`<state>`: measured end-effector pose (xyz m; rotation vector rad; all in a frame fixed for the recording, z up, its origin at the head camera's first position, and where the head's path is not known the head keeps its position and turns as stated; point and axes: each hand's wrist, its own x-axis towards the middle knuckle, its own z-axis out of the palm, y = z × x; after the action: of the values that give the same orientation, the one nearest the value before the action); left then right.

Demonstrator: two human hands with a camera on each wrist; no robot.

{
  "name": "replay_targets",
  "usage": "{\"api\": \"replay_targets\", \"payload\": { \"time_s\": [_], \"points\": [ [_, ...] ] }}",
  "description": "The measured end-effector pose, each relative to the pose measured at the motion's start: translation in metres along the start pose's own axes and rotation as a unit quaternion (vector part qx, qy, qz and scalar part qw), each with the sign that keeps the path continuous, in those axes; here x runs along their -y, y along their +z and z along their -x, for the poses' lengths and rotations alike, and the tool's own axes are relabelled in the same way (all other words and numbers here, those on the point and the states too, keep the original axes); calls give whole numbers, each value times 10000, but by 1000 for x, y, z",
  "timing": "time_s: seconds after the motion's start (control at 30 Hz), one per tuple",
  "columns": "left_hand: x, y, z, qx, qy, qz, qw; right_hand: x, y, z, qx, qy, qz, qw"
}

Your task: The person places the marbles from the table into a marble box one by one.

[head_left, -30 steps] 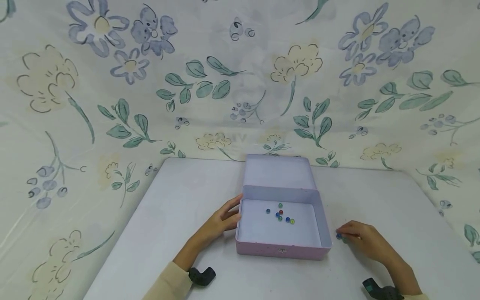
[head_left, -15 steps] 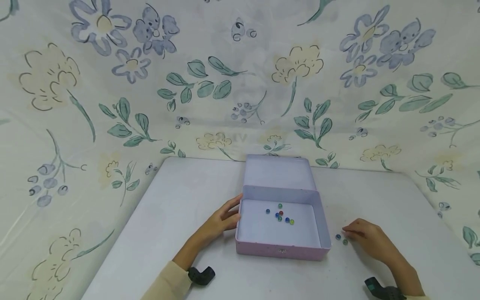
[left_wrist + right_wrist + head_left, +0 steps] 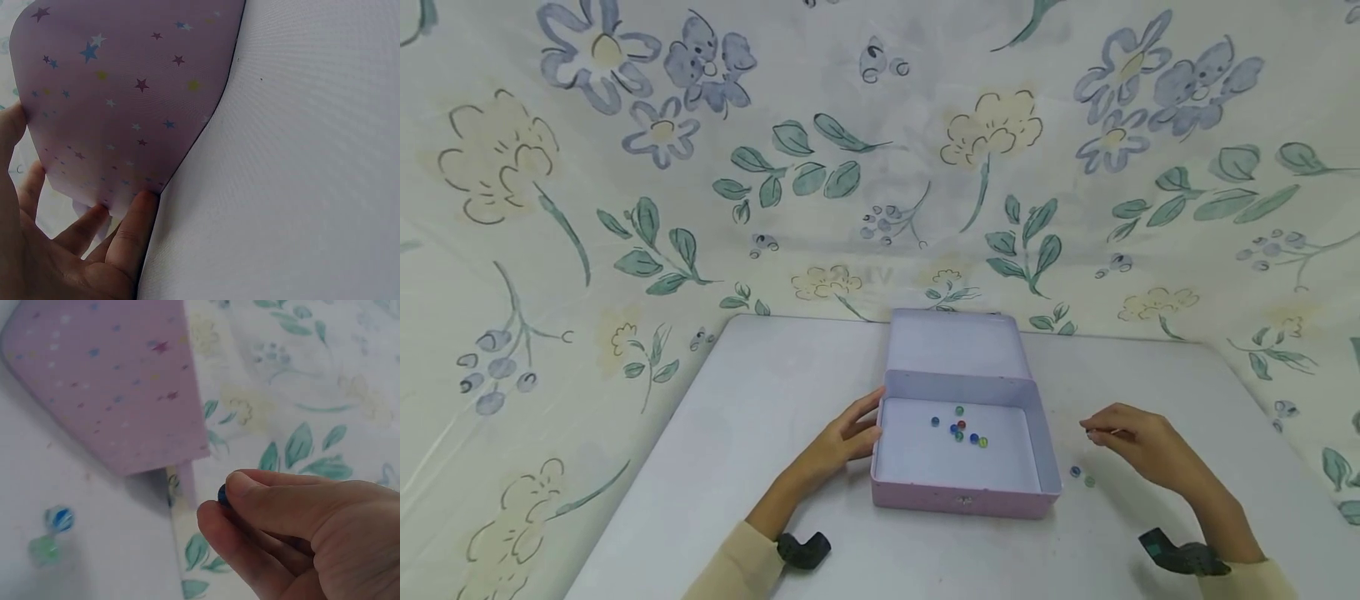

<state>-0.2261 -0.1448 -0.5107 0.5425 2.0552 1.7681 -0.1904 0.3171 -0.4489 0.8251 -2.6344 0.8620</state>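
Note:
An open pinkish-purple box (image 3: 966,504) with a pale inside stands on the table, its lid (image 3: 955,343) raised at the back. Several glass marbles lie on its floor, among them a red marble (image 3: 962,425) and a yellow-green marble (image 3: 982,442). My left hand (image 3: 838,442) rests on the box's left side with extended fingers; the left wrist view shows the fingertips touching its star-printed wall (image 3: 125,94). Right of the box, my right hand (image 3: 1138,437) pinches a dark blue marble (image 3: 222,495) between thumb and finger, above the table.
On the table, right of the box, lie a blue-and-white marble (image 3: 1076,472) and a green marble (image 3: 1090,482). A flower-printed cloth (image 3: 880,167) rises behind the white table (image 3: 790,358) and along its sides.
My right hand has drawn back from the marbles on the table and risen, carrying a dark blue marble. Two marbles there have come into clear sight. My left hand has stayed on the box.

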Motion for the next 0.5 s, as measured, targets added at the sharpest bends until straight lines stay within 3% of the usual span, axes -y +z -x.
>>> {"api": "replay_targets", "payload": {
  "time_s": [0.2, 0.37, 0.5],
  "points": [
    [0, 0, 0, 17, 34, 14, 10000, 17, -9, -37, 205, -392, -65, 9990],
    [-1, -1, 2, 35, 54, 45, 10000, 33, -1, -75, 594, -779, -72, 9952],
    [0, 0, 2, 48, 71, 32, 10000, 41, 11, -102, 1049, -841, -88, 9909]
  ]
}}
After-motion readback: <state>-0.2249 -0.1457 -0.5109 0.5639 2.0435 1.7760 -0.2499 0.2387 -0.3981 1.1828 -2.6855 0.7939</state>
